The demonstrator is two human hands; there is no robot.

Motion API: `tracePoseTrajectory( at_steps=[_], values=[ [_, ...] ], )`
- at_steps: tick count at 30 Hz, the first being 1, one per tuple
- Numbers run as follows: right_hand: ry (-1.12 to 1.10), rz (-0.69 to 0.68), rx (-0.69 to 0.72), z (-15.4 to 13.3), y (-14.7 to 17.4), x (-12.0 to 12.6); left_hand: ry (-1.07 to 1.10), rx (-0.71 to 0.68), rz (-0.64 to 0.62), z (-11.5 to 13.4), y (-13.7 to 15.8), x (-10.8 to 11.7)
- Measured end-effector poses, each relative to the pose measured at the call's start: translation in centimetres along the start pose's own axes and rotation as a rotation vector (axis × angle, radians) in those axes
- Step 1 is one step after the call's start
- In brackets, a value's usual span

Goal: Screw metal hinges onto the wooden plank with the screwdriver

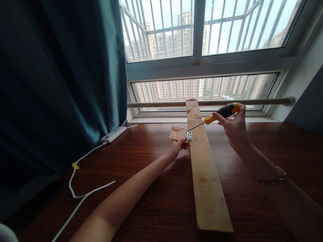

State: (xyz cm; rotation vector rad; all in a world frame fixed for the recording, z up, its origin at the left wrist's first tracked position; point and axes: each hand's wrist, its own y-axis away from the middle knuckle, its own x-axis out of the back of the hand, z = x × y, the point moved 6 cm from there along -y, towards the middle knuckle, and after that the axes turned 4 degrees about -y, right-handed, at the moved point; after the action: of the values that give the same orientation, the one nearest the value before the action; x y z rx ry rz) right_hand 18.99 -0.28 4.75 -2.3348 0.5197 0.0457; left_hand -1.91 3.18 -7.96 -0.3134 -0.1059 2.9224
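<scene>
A long wooden board [205,174] runs away from me, its far end by the window. Against its left edge sits a small wooden block [176,133], and a metal hinge [188,135] bridges the two. My left hand [178,147] grips the block from the near side, thumb at the hinge and fingers curled beneath. Pinched by its yellow-and-black handle, a screwdriver [222,113] is in my right hand [234,126]. Its shaft slants down leftward, with the tip at the hinge's left leaf. Whether a screw is under the tip is too small to tell.
The dark wooden tabletop [151,188] lies beneath everything. At left are a white power strip [113,134], its looping white cable [83,196] and a dark blue curtain [101,67]. A horizontal rail [239,102] crosses before the window [161,30].
</scene>
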Motion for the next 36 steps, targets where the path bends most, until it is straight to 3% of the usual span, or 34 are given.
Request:
tracePoseTrajectory(
  at_steps=[3, 9, 30, 36],
  values=[
    [-0.013, 0.03, -0.027, 0.1, -0.2, 0.2, 0.009, -0.001, -0.008, 0.1, 0.1, -0.1],
    [-0.155, -0.063, -0.035, -0.9, 0.1, -0.6, 0.052, 0.043, -0.004, -0.2, 0.1, -0.1],
    [0.076, 0.0, 0.116, -1.5, 0.4, -0.6, 0.177, 0.226, -0.081, -1.0, -0.4, -0.3],
    [0.08, -0.021, 0.095, -1.6, 0.7, -0.9, 0.141, 0.192, -0.088, -0.7, -0.2, -0.5]
  ],
)
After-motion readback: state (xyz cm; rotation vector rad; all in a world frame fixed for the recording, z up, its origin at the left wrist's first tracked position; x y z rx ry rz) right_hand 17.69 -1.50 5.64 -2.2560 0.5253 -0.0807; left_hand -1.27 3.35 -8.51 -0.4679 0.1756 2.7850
